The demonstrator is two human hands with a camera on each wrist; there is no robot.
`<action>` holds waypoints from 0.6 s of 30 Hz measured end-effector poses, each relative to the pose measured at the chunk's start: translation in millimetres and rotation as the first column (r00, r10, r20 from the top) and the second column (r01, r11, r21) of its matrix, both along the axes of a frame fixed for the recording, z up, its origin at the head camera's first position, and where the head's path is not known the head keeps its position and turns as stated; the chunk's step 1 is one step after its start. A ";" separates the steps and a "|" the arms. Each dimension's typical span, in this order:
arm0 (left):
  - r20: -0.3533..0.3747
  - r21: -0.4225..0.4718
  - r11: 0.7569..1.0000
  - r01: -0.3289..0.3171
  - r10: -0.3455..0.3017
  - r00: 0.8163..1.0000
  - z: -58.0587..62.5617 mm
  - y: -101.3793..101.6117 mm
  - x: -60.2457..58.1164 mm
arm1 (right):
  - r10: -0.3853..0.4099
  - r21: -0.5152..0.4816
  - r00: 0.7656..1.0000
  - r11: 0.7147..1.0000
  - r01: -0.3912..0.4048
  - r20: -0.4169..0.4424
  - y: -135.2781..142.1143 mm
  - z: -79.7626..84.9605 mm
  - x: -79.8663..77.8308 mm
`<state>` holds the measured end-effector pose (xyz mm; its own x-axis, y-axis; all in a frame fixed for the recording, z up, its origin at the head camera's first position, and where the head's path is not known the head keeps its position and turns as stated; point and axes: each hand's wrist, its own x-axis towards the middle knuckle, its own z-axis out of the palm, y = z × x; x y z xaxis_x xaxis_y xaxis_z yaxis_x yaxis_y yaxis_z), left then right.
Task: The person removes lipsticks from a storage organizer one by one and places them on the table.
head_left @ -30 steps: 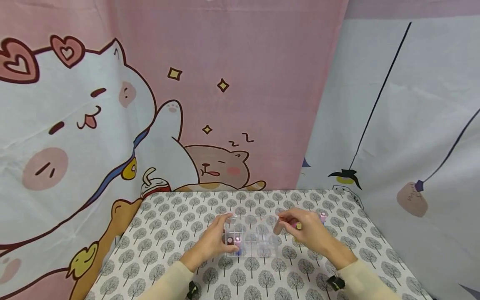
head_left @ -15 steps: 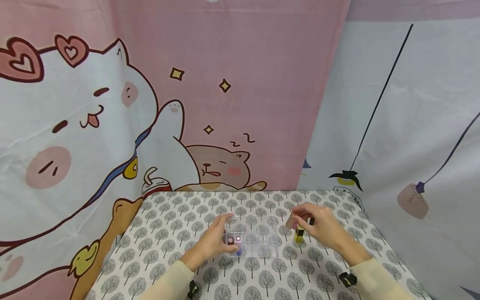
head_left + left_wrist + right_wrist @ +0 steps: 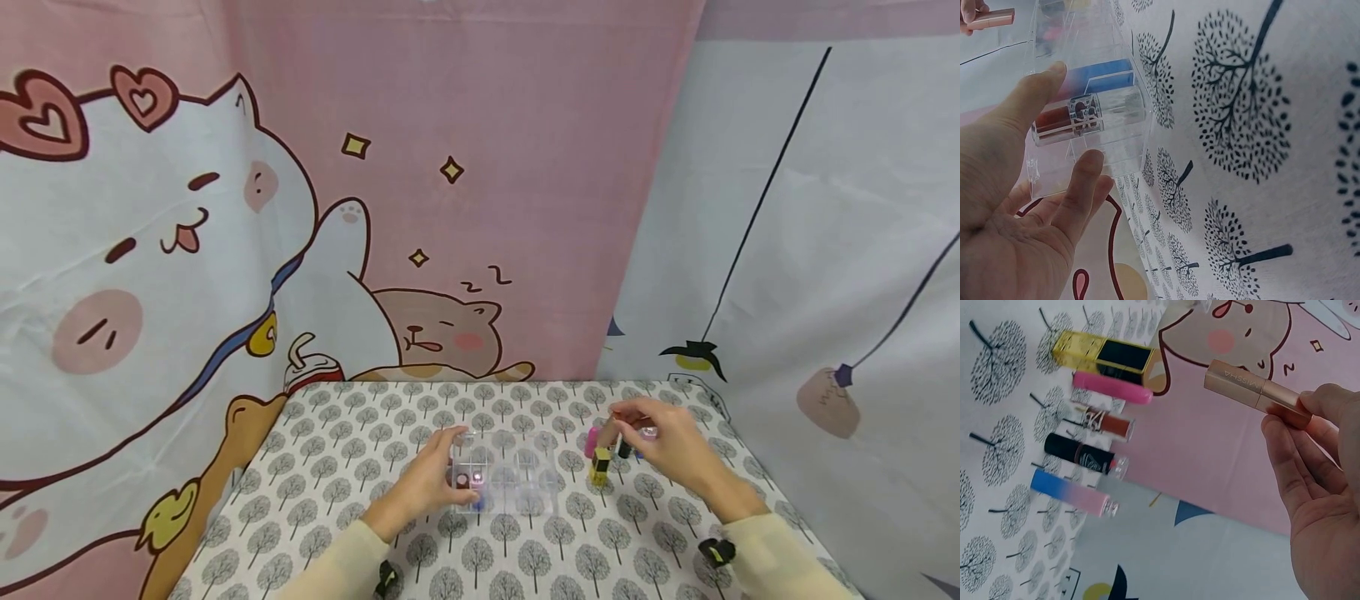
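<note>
My left hand (image 3: 431, 477) grips the left end of a clear divided organizer (image 3: 542, 500), thumb at the near side and fingers at the far side. Inside that end stand a dark red lip gloss tube (image 3: 1054, 125) and a blue-and-pink lipstick (image 3: 1109, 76). My right hand (image 3: 671, 442) pinches a rose-gold lipstick (image 3: 1241, 387), lettered MISSHA, by one end between thumb and fingers. It is held above the table, right of the organizer. Below it stand a yellow-and-black lipstick (image 3: 1094, 353), a pink tube (image 3: 1113, 387) and other lip tubes.
The other standing tubes are a red-brown clear one (image 3: 1113, 424), a black one (image 3: 1079, 453) and a blue-to-pink one (image 3: 1069, 492). A tree-print cloth (image 3: 360, 517) covers the table. A cartoon curtain (image 3: 525, 208) hangs behind and at the sides.
My right hand has moved right, away from the organizer's right edge, carrying the rose-gold lipstick. The yellow-and-black and pink tubes show more fully. My left hand stays on the organizer.
</note>
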<state>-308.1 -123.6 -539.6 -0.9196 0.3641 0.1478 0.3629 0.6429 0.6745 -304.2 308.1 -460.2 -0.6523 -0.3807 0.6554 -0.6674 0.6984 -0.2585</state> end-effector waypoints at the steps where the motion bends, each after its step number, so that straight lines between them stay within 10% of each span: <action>1: -0.001 0.000 1.000 0.000 0.000 1.000 0.0 0.2 0.2 | -0.007 0.001 1.000 1.000 0.007 -0.002 2.2 -0.9 -0.4; 18: -0.015 -0.032 0.999 -0.006 0.006 1.000 -1.1 -0.6 -1.1 | -0.124 0.041 0.988 0.992 0.120 0.093 27.2 -15.2 -5.4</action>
<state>-309.1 -124.3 -540.6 -0.9197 0.3631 0.1496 0.3685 0.6662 0.6484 -309.7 335.4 -475.4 -0.7543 -0.3161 0.5755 -0.5500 0.7828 -0.2909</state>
